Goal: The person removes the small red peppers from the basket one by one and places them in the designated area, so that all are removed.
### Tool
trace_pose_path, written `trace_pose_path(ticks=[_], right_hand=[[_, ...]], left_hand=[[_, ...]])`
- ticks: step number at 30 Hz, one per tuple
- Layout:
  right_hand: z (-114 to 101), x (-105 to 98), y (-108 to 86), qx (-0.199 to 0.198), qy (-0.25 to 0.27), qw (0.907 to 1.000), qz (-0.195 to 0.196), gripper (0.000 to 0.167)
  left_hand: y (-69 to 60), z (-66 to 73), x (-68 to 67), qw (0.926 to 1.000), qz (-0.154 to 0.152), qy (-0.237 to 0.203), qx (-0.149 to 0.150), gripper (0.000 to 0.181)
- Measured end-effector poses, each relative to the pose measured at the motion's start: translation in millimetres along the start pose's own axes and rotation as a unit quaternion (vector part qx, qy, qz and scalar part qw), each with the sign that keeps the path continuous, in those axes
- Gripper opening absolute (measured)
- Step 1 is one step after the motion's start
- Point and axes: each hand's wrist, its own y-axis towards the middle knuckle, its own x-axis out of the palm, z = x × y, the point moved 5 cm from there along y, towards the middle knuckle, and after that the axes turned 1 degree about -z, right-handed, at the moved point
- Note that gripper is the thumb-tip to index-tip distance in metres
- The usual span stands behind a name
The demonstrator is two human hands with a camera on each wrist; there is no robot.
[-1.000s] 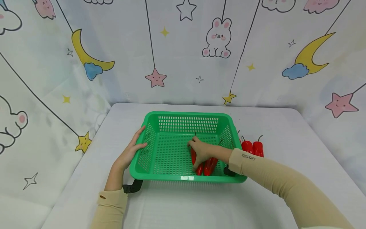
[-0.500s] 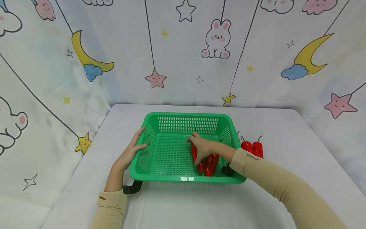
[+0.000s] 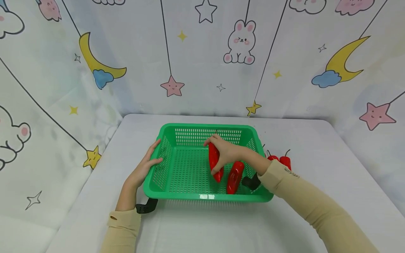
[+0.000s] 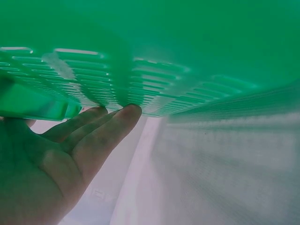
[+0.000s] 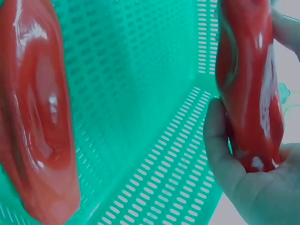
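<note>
A green plastic basket (image 3: 190, 196) with slotted walls stands on the table. My left hand (image 3: 142, 170) holds its left side, thumb over the rim; in the left wrist view the fingers (image 4: 110, 133) lie fairly straight against the outer wall. Inside the basket my right hand (image 3: 228, 153) grips a long glossy red pepper (image 3: 213, 158) between thumb and fingers, lifted off the floor. The right wrist view shows this pepper (image 5: 253, 89) pinched near its tip. A second red pepper (image 3: 235, 177) lies to its right, leaning by the front wall.
More red peppers (image 3: 285, 161) with dark stems lie on the white table (image 3: 316, 147) right of the basket, partly hidden by my right sleeve. Behind the table hangs a cartoon-printed cloth (image 3: 202, 52). A black wrist mount (image 3: 251, 182) dips into the basket's right side.
My right hand has lifted its red pepper up and slightly away from the front wall, apart from the second pepper. My left hand stays on the basket's side.
</note>
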Motion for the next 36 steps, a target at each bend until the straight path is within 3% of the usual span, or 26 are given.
trace_pose_path(ticks=[5,18,36], right_hand=[[-3,-6,-7.6,-0.02,0.028,0.9994,0.003,0.078],[-2,-30,-31.3,-0.008,0.055,0.9975,0.043,0.079],[2,-55,-61.4,-0.027,0.081,0.993,0.081,0.08]], left_hand=[[0.4,0.1,0.1,1.0,-0.001,-0.002,-0.003,0.066],[0.0,0.4,0.7,1.0,-0.001,-0.001,-0.001,0.065],[0.4,0.9,0.8,1.0,0.001,0.001,-0.002,0.065]])
